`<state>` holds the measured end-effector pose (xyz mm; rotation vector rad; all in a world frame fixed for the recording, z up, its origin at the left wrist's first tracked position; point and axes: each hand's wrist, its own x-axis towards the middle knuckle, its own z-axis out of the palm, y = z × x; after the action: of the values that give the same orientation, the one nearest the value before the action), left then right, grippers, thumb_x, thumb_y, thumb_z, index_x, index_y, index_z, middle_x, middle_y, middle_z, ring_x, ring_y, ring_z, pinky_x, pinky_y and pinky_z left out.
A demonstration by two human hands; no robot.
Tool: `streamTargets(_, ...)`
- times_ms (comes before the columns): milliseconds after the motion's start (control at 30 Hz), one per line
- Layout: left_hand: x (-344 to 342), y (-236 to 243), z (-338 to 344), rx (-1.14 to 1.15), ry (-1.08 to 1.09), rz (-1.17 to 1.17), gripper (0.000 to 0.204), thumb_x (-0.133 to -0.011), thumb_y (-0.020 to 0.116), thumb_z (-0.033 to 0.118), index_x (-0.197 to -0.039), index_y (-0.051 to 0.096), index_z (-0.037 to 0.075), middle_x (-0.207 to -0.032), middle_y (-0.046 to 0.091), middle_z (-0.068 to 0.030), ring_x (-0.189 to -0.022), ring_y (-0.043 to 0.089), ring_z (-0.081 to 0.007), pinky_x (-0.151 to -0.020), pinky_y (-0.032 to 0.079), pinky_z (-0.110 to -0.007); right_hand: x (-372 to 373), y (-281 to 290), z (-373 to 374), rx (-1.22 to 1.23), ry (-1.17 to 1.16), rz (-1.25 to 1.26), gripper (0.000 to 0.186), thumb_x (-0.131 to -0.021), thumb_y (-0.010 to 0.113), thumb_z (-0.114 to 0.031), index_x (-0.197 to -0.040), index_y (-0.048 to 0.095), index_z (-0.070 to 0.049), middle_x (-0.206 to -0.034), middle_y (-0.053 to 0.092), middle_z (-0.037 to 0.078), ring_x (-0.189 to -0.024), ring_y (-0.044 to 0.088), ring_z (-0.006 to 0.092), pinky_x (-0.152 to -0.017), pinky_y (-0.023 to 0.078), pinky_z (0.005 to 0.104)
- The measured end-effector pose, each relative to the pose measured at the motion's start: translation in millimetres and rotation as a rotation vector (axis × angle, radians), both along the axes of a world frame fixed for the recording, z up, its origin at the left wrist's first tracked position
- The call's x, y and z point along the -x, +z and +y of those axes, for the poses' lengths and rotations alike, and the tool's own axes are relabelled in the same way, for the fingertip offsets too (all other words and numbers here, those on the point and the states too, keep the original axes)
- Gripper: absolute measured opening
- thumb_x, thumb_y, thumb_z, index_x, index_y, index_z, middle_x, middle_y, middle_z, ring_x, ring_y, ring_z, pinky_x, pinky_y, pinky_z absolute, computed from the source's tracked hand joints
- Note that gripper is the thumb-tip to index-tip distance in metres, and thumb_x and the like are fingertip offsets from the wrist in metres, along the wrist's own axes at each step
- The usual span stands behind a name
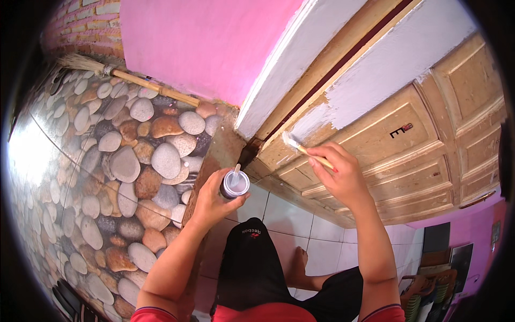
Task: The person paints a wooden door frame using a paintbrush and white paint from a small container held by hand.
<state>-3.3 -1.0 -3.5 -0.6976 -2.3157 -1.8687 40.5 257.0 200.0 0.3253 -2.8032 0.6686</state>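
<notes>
My left hand (212, 199) is wrapped round a small open paint can (236, 184) of pale lilac-white paint. A flat stick (236, 170) leans inside it. In my right hand (339, 174) a paintbrush (314, 154) with a light handle is pinched between the fingers. Its white-coated bristles touch the edge of a wooden panelled door (397, 123). Pale lilac-white paint (370, 72) covers the upper part of that edge strip, ending in a ragged border. Bare brown wood shows on the lower strip near the bristles and on the panels.
A partly painted door frame (300, 64) borders a pink wall (204, 43). Pebble-patterned flooring (126, 163) spreads left of a raised sill (219, 155); white tiles (287, 214) lie below me. A broom (150, 85) rests along the wall. Furniture (429, 284) stands at the lower right.
</notes>
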Motion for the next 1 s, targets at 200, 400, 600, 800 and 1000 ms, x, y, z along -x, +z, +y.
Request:
streamTargets(200, -1, 0, -2, 0.013, 0.003, -0.013, 0.067, -0.075, 0.091, 0.024, -0.129, 0.061, -0.001, -0.119, 0.069, -0.0177, -0.111, 0.069, -0.0331, -0.097, 0.054, -0.041, 8, 40, 8, -0.023, -0.041, 0.188, 0.018, -0.096, 0.072, -0.004, -0.113, 0.073, -0.001, -0.101, 0.070, 0.009, -0.091, 0.068, 0.0166, -0.077, 0.055, 0.0293)
streamTargets(400, -1, 1, 0, -0.002, -0.006, -0.014, 0.067, -0.075, 0.090, 0.023, -0.130, 0.061, -0.001, -0.119, 0.069, -0.0176, -0.112, 0.068, -0.0333, -0.097, 0.054, -0.041, -13, 67, 9, 0.012, -0.165, 0.313, 0.018, -0.096, 0.073, -0.004, -0.113, 0.073, -0.002, -0.102, 0.070, 0.008, -0.090, 0.068, 0.0137, -0.078, 0.056, 0.0265)
streamTargets(600, 0, 0, 0, -0.007, -0.007, -0.007, 0.067, -0.075, 0.091, 0.024, -0.129, 0.061, -0.001, -0.120, 0.069, -0.0176, -0.112, 0.068, -0.0334, -0.097, 0.054, -0.041, -1, 9, 5, 0.059, -0.012, 0.059, 0.018, -0.096, 0.073, -0.007, -0.113, 0.073, -0.002, -0.100, 0.070, 0.010, -0.089, 0.068, 0.0186, -0.077, 0.054, 0.0320)
streamTargets(800, -1, 2, -1, 0.012, -0.002, -0.021, 0.066, -0.075, 0.091, 0.025, -0.128, 0.062, -0.001, -0.119, 0.069, -0.0173, -0.111, 0.068, -0.0333, -0.097, 0.054, -0.041, 3, 26, 13, 0.054, -0.074, 0.159, 0.016, -0.096, 0.073, -0.006, -0.112, 0.072, -0.002, -0.101, 0.071, 0.009, -0.088, 0.069, 0.0186, -0.077, 0.054, 0.0314)
streamTargets(1000, 0, 1, -3, 0.000, -0.001, -0.013, 0.065, -0.075, 0.090, 0.025, -0.128, 0.062, -0.001, -0.119, 0.069, -0.0170, -0.111, 0.069, -0.0333, -0.097, 0.054, -0.041, -18, 22, 5, 0.027, 0.015, 0.212, 0.019, -0.095, 0.075, -0.009, -0.113, 0.073, -0.004, -0.101, 0.070, 0.009, -0.087, 0.068, 0.0190, -0.077, 0.054, 0.0322)
